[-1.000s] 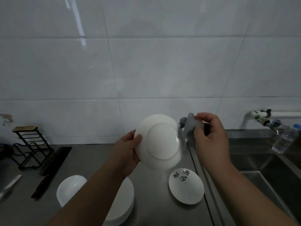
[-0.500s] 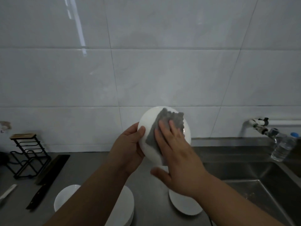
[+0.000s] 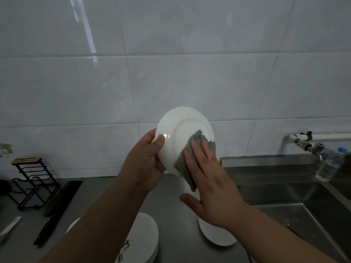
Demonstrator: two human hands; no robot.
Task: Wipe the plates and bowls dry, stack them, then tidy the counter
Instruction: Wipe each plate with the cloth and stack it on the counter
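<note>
Head view, one item in hand. Round white ceramic plate (image 3: pixel 182 130): held up above the grey steel desk (image 3: pixel 174 224), tilted with its underside and foot ring toward the camera. Left hand (image 3: pixel 146 160): grip clamped on the plate's left edge, thumb on the underside rim, fingers behind it; unchanged from a second ago. Right hand (image 3: pixel 209 185): grip released, fingers straight, pressing a grey woven cloth (image 3: pixel 197 135) flat against the plate's lower right. Change: a second ago this hand pinched the cloth, bunched up, just off the plate's right rim and not touching it; half a second ago the cloth lay spread over the upper middle of the underside; now it has swept down to the lower right and overhangs the rim. Reading: the drying stroke on the underside is under way, and the left part looks not yet passed over. Below the plate, on the desk: stack of white plates (image 3: pixel 146 234) to the lower left; single white plate (image 3: pixel 214 236) to the lower right, partly hidden by the right wrist. Outlook, as a judgement: the held plate probably joins the stack once wiped, the single plate remains, and tidying of the desk is not begun.
</note>
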